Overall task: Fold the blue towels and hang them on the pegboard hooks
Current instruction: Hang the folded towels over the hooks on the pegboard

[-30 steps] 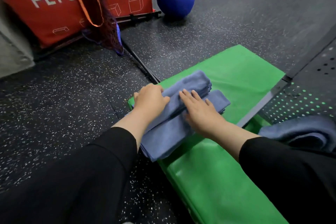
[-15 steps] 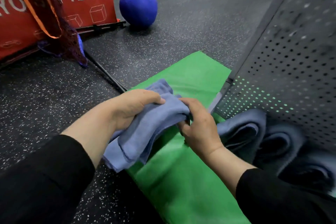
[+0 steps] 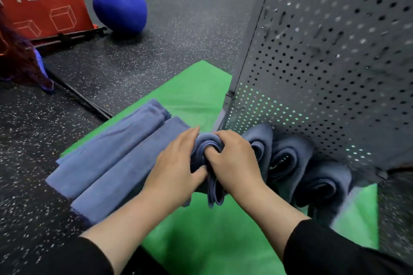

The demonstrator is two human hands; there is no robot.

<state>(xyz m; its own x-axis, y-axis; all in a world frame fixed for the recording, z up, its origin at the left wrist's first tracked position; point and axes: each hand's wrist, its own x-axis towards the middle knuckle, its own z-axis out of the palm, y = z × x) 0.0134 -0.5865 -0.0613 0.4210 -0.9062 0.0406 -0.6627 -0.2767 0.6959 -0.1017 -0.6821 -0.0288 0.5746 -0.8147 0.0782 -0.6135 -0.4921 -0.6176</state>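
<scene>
Green mat (image 3: pixel 196 87) on speckled floor (image 3: pixel 183 18), far half bare; pegboard (image 3: pixel 335 56) closing off the right. Blue towel (image 3: pixel 206 152), doubled over, clamped between left hand (image 3: pixel 176 165) and right hand (image 3: pixel 234 161). Folded towels (image 3: pixel 116 152) alongside at left; hung towels (image 3: pixel 290 161) at right. Red box (image 3: pixel 40 0): "FTBOX".

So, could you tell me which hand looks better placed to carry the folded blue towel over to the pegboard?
Probably the right hand: it grips the folded towel on the side nearest the pegboard, beside the towels already hanging. The left hand would have to cross over.
</scene>
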